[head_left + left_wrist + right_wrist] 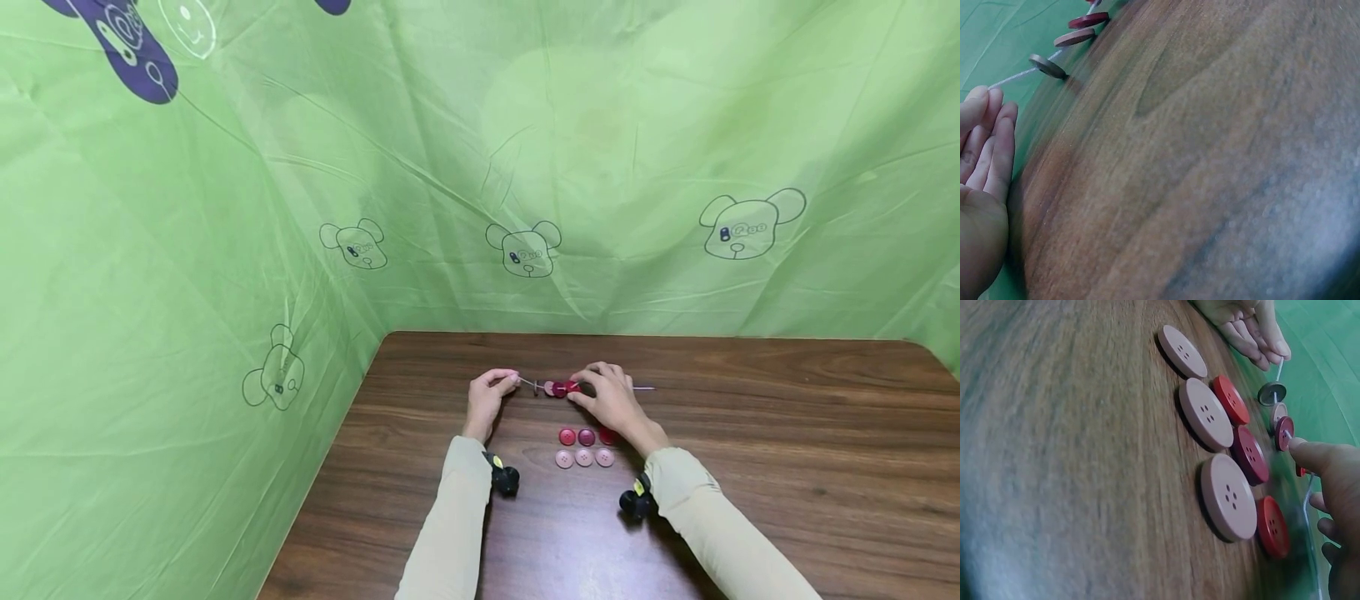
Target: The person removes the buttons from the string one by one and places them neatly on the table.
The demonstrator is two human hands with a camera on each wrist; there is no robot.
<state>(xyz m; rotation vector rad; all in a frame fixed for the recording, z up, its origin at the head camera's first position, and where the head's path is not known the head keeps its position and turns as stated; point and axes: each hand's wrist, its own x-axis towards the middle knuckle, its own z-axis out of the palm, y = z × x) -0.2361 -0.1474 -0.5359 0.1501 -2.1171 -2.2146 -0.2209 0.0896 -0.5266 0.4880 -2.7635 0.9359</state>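
My left hand pinches one end of a pale string between thumb and fingertips. Threaded on that string are a dark grey-brown button, a pink button and a dark red button. Beside them, my right hand has thumb and finger on a bright red button, which is mostly hidden by the thumb in the right wrist view. The string's other end trails out to the right past that hand. The left wrist view does not show my right hand.
Nearer me on the brown wooden table lie two rows of loose buttons. Pink ones form the front row; behind are a red button, a dark red one and another red one. Green cloth hangs behind and left.
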